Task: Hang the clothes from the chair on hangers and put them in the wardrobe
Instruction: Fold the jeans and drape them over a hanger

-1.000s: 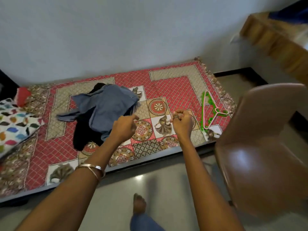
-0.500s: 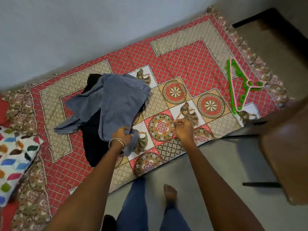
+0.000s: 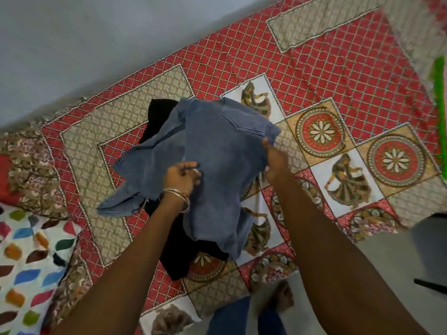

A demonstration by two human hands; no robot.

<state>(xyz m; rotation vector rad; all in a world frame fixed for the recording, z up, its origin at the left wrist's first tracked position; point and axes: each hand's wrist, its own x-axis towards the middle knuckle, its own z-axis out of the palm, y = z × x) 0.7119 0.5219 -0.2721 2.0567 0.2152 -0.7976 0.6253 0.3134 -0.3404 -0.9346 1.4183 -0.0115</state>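
Note:
A blue denim garment (image 3: 217, 151) with a back pocket is lifted off the patterned bedspread (image 3: 338, 76). My left hand (image 3: 181, 177) grips its near edge at the middle, fingers curled into the cloth. My right hand (image 3: 274, 158) pinches its right edge just below the pocket. A black garment (image 3: 179, 252) lies under it, showing at the top and bottom. A green hanger (image 3: 439, 93) is blurred at the right edge of the bed.
A pillow with coloured leaf shapes (image 3: 26, 257) lies at the bed's left end. A grey wall (image 3: 96, 39) runs behind the bed. My bare foot (image 3: 280, 298) stands on the floor by the bed's edge. A chair part (image 3: 430, 240) shows at right.
I have leaned in over the bed. My left hand moved up the denim, my right hand came across and took its right edge, and the garment has risen off the bedspread.

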